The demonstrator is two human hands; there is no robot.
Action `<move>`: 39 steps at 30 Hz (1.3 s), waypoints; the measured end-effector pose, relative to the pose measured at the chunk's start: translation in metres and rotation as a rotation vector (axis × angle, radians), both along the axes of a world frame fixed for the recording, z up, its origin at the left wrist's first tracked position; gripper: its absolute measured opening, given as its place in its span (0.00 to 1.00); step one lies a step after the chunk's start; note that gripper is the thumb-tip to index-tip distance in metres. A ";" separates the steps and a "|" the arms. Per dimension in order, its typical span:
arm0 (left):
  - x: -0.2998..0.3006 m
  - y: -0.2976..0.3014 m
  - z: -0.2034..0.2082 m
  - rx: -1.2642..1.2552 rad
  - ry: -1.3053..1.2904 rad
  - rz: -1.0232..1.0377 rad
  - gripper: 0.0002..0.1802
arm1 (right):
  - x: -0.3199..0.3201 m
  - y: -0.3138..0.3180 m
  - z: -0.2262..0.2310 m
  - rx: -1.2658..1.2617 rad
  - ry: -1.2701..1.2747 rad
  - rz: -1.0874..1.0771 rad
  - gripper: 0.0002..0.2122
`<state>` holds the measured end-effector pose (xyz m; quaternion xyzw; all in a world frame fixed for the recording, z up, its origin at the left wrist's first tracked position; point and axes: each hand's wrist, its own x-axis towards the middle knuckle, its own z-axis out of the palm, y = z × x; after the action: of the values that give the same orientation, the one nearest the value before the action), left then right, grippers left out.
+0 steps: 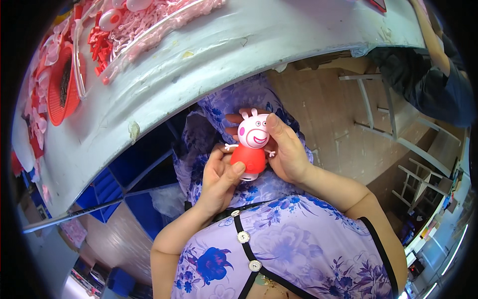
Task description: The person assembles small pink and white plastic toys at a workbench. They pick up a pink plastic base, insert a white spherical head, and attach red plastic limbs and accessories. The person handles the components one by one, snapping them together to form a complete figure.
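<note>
A plastic pig figure point(248, 157) with a pink head, a red body and thin white arms is held upright over my lap, its face toward me. My left hand point(219, 175) grips the red body low down, the thumb pressed across its front near the white base. Around the head is my right hand point(284, 149), its thumb along the side of the face and its other fingers behind, partly hidden by the figure.
A pale worktable point(174, 84) curves across the far side. On it lie heaped pink parts point(149, 30), small red parts point(101, 52) and a red basket point(62, 87). Blue crates point(144, 199) stand beneath. A seated person point(423, 84) and metal stools point(423, 174) are at right.
</note>
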<state>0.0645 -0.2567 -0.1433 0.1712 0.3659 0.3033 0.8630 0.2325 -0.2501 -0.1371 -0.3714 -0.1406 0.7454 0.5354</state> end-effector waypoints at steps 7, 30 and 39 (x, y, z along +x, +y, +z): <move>0.005 0.000 0.000 0.057 0.015 -0.018 0.28 | 0.006 0.000 -0.013 0.017 -0.129 0.071 0.25; 0.004 -0.007 -0.011 0.079 -0.027 0.020 0.28 | 0.002 0.001 -0.010 0.160 -0.271 0.005 0.17; 0.007 -0.005 -0.009 0.257 0.096 -0.074 0.31 | 0.001 -0.002 -0.015 0.210 -0.379 0.058 0.16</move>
<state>0.0713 -0.2619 -0.1521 0.3080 0.3584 0.3070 0.8261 0.2330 -0.2519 -0.1522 -0.4427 -0.3265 0.6587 0.5134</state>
